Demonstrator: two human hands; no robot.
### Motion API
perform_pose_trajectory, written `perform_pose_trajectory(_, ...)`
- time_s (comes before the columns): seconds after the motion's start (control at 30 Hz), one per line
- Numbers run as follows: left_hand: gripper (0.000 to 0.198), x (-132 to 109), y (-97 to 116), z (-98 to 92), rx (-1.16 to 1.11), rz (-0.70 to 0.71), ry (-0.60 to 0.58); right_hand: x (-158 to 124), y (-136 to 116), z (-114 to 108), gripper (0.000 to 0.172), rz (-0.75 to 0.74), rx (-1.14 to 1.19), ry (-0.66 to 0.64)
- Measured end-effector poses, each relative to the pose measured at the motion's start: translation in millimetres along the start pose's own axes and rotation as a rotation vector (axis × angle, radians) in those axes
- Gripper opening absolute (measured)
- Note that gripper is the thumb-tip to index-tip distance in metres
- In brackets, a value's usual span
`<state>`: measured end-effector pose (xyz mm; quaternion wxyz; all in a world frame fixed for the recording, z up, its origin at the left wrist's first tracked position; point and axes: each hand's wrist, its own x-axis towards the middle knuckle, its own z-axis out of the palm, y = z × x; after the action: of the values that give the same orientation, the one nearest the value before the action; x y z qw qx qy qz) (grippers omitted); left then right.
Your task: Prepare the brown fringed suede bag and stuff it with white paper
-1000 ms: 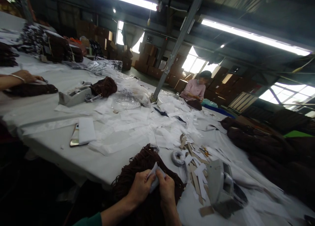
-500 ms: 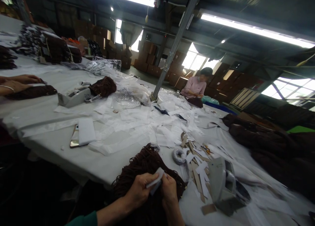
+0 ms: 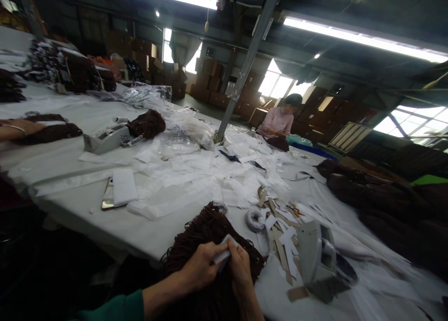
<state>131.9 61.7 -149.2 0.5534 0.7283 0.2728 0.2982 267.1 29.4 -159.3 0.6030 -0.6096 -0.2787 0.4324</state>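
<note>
Left hand [image 3: 199,267] and right hand [image 3: 238,265] together pinch a small white paper tag [image 3: 224,252] over the dark brown fringed yarn bundle [image 3: 206,232] beneath them: tag-fitting step, judged midway. Next move calls for a steady pinch. Beyond the right hand, a grey tape dispenser [image 3: 320,260]

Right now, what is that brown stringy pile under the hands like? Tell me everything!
The pile is dark brown, made of many thin cords or fringe strands, soft-looking and loosely heaped. It lies at the near edge of the white table and spills over it. Both hands rest on it, left hand and right hand, pinching a small white tag.
</note>
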Motion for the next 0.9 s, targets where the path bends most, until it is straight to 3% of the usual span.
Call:
perform_pose_trajectory(0.13, 0.055, 6, 10, -13.5, -0.698, -0.432, 0.023, -3, 4, 3, 0.047, 0.041, 0.027, -0.006)
perform_pose_trajectory(0.17, 0.059, 8, 12, -16.1, -0.790, -0.534, 0.001, -4, 4, 3, 0.048, 0.037, 0.024, -0.006)
perform_pose_trajectory(0.23, 0.063, 13, 16, -17.6, -0.797, -0.604, -0.049, -6, 4, 3, 0.048, 0.008, 0.000, 0.004)
perform_pose_trajectory(0.4, 0.060, 19, 15, -4.3, -0.512, -0.537, -0.111, -9, 2, 4, 0.051, -0.061, -0.132, 0.036)
perform_pose_trajectory(0.57, 0.057, 20, 6, 1.8, -0.425, -0.607, -0.027, -12, -2, 4, 0.052, -0.139, -0.239, 0.015)
perform_pose_trajectory(0.7, 0.054, 17, 1, 4.1, -0.334, -0.500, 0.041, -14, -2, 4, 0.053, -0.180, -0.301, 0.028)
perform_pose_trajectory(0.9, 0.054, 9, -5, 2.1, -0.561, -0.343, -0.009, -14, -3, 4, 0.057, -0.151, -0.292, 0.053)
